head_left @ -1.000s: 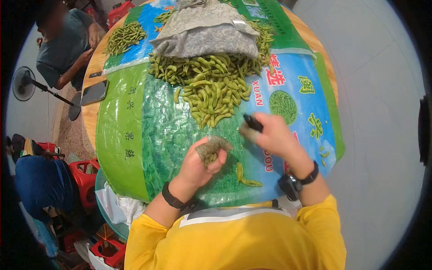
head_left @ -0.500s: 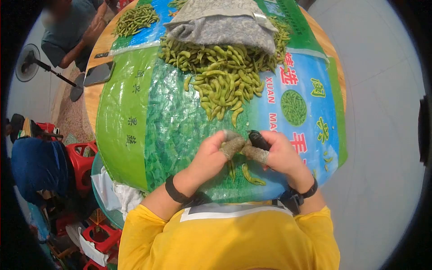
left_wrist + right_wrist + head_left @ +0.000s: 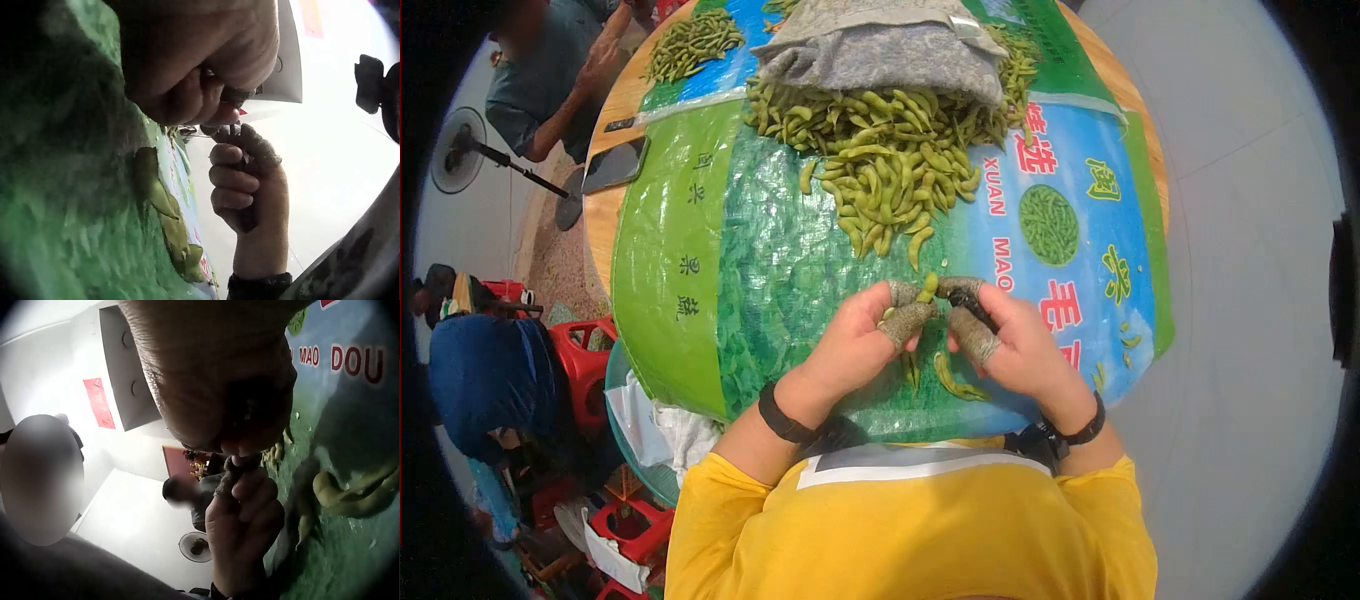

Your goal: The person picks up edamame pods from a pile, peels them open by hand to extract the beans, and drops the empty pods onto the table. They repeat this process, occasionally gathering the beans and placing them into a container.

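Pod (image 3: 928, 289) juts from the left grip (image 3: 862, 337), pinched seemingly to face the tool (image 3: 965, 297) clasped in the adjacent right grip (image 3: 1022, 345).

Right hand (image 3: 1028, 345) now beside left hand (image 3: 855, 340), green pod (image 3: 928, 287) newly showing, apparently in the latter's grip

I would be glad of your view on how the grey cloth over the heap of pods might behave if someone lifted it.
The grey cloth is probably floppy, as it lies in soft folds. It looks thick and towel-like, so it may have some weight. Resting right on the green pods, it might drag a few along.
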A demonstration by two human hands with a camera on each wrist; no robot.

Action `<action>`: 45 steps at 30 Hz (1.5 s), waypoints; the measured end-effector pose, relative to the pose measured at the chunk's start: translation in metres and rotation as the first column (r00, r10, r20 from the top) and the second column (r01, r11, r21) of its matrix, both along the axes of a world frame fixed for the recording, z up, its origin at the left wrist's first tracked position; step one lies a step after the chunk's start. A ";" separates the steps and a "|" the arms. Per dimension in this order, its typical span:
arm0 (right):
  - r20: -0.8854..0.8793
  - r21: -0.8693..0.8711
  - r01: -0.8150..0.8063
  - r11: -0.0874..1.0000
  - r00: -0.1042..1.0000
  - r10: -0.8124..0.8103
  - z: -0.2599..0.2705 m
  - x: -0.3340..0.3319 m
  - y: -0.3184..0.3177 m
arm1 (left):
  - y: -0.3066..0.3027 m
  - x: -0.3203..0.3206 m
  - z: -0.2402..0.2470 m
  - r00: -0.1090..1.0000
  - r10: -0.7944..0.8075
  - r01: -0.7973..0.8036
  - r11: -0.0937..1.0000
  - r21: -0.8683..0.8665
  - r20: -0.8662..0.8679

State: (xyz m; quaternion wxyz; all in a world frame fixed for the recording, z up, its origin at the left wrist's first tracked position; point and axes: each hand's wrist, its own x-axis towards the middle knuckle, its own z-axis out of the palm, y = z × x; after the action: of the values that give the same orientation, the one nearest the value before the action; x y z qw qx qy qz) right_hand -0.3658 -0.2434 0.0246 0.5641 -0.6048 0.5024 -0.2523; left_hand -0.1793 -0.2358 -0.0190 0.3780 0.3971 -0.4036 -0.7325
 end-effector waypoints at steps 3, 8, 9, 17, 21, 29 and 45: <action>-0.046 0.002 -0.093 0.996 0.995 0.093 0.000 0.000 0.002 | 0.000 0.000 -0.003 0.999 -0.001 0.002 1.000 -0.018 0.039; 0.011 0.113 -0.086 0.990 0.996 0.085 -0.005 0.001 -0.001 | 0.001 -0.001 -0.013 0.990 0.017 0.010 0.983 -0.185 0.142; 0.012 0.116 -0.086 0.990 0.996 0.085 -0.005 0.001 -0.001 | 0.000 -0.001 -0.014 0.969 0.064 0.016 0.949 -0.316 0.240; 0.444 0.573 -0.169 0.802 0.887 -0.130 -0.009 0.000 -0.009 | 0.000 0.003 -0.013 0.863 0.242 0.128 0.746 -0.654 0.444; 0.677 0.670 -0.386 0.634 0.668 -0.310 -0.017 -0.011 -0.002 | 0.000 0.009 0.000 0.952 -0.108 0.155 0.977 0.145 -0.288; 0.392 0.567 -0.101 0.818 0.906 -0.160 -0.007 -0.004 0.003 | 0.000 -0.004 -0.006 0.998 -0.030 0.029 0.999 0.018 0.062; 0.221 0.335 -0.014 0.942 0.973 -0.064 0.000 0.007 0.002 | 0.006 -0.010 -0.014 0.782 0.383 0.134 0.667 -0.733 0.492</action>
State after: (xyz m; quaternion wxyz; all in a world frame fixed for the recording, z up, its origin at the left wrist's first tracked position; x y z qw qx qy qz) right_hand -0.3589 -0.2415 0.0248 0.7094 -0.4606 0.4773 -0.2385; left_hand -0.1890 -0.2297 -0.0331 0.4057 0.4529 -0.7315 -0.3085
